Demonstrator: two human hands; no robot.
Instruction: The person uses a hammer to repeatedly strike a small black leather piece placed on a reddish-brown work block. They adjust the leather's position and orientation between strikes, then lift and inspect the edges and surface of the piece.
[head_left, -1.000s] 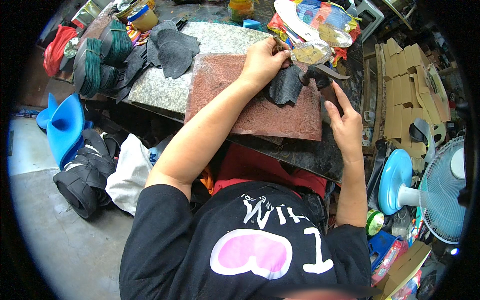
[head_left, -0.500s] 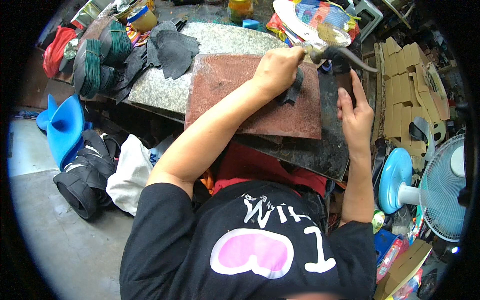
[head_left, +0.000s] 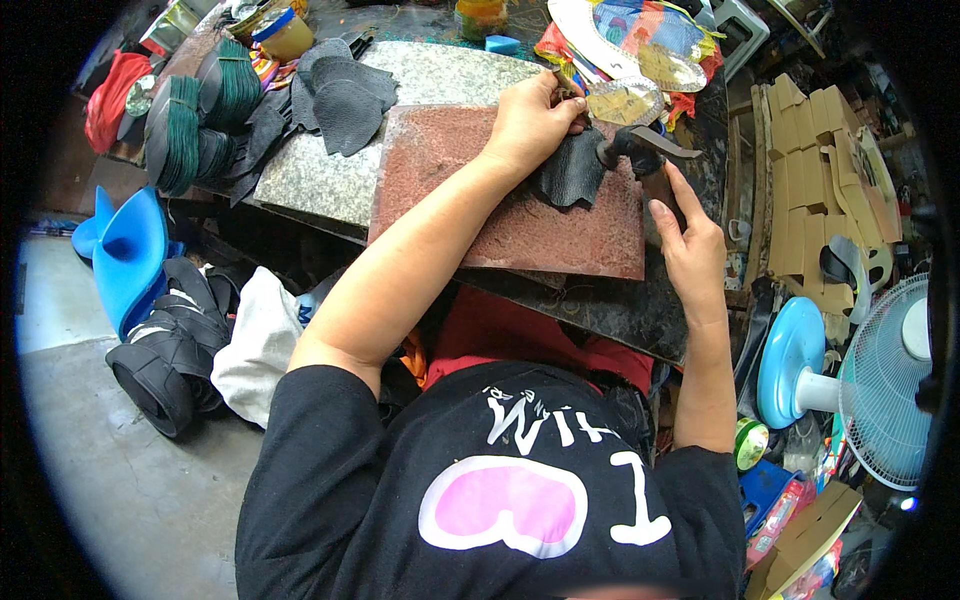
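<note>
My left hand is closed, thumb and fingers pinching the upper edge of a black leather piece. The leather lies over the right part of a reddish-brown slab, its lower edge loose. My right hand is wrapped around the handle of a hammer with a dark head and a long curved claw. The hammer head is at the leather's right edge; whether the two touch, I cannot tell. My left fingertips are partly hidden behind the thumb.
A speckled stone slab lies under the reddish one. Black leather cutouts and bundles tied with green cord sit to the left. A yellow-brown jar stands at the back. Cardboard and a fan flank the right.
The hammer and my right hand have moved left and nearer the leather. My left hand has shifted slightly left, and more of the leather piece now shows.
</note>
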